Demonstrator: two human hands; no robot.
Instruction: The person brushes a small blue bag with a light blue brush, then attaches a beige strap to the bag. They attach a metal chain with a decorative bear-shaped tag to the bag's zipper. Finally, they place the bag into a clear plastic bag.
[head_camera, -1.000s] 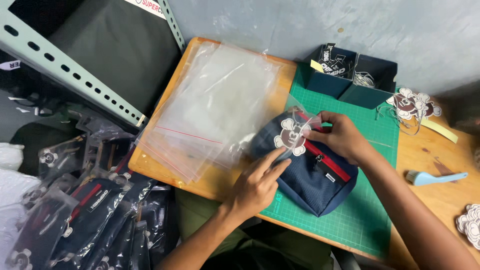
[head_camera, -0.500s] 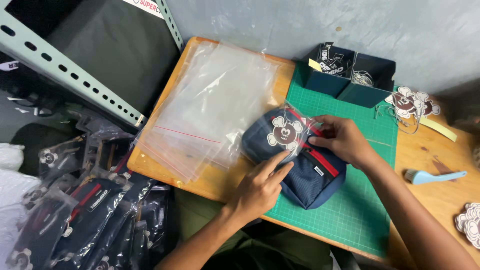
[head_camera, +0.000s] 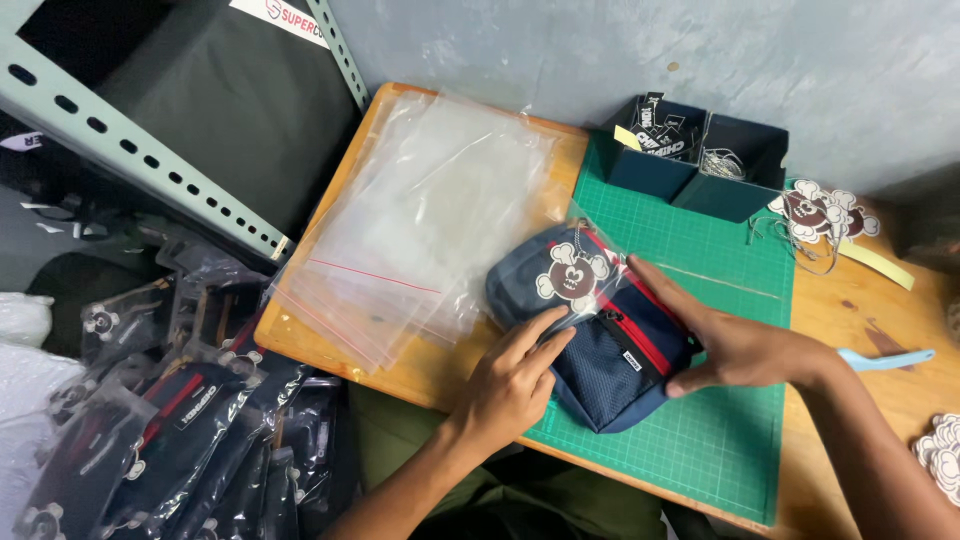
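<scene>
A small navy pouch (head_camera: 610, 365) with a red zip and a white cartoon tag (head_camera: 570, 278) lies on a green cutting mat (head_camera: 720, 440), its upper end inside a clear plastic bag. My left hand (head_camera: 510, 385) presses flat on the pouch's near left edge, fingers on the plastic. My right hand (head_camera: 735, 345) rests on the pouch's right side, fingers stretched toward the tag, thumb under the lower corner.
A stack of clear zip bags (head_camera: 420, 225) covers the wooden table's (head_camera: 880, 400) left part. Two dark open boxes (head_camera: 695, 155) stand at the back, cartoon tags (head_camera: 815, 212) beside them. A light-blue tool (head_camera: 885, 358) lies right. Bagged pouches (head_camera: 170, 430) pile on the floor left.
Both hands have pushed the pouch further into the clear bag; the tag now sits under the plastic. My right hand moved from the tag to the pouch's right side.
</scene>
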